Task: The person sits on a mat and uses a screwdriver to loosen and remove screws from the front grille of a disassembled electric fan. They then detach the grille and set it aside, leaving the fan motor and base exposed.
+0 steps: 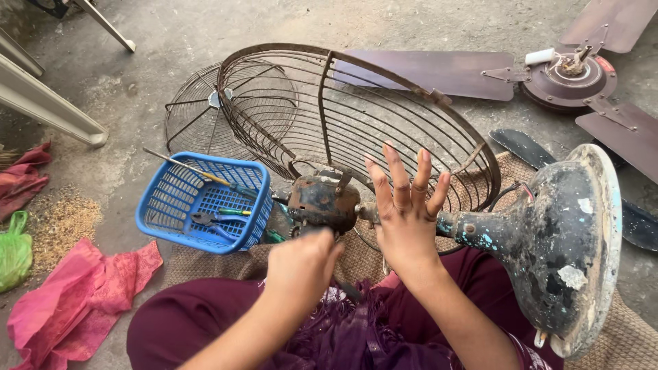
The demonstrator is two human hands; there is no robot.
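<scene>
The rusted, grease-blackened metal fan motor housing point(322, 201) lies on its side across the person's lap, just beyond the left hand and directly left of the right hand. It joins a short neck to the heavy round cast base with flaking dark and pale-blue paint point(572, 247), which stands on edge to the right of the right hand.

Handling, as judged: the assembly looks heavy and rigid, with the weight biased toward the base. Surfaces appear rough and oily, so slippery in places. Sound holds would be the neck and the motor body, not the cage wires.

The left hand point(301, 264) is closed in a fist just below the motor; a dark shaft shows beneath it, but what it grips cannot be made out. The right hand point(404, 209) is open, fingers spread wide and upright, its heel against the neck, holding nothing.

The rusted wire guard cage point(356, 109) rises beyond both hands, attached behind the motor. A second, flatter wire guard point(199, 109) lies on the concrete floor further out.

Container: an open blue plastic lattice basket point(154, 212), left of the left hand. It contains a yellow-handled screwdriver point(205, 177) resting across the rim, and pliers point(209, 219) with blue grips.
</scene>
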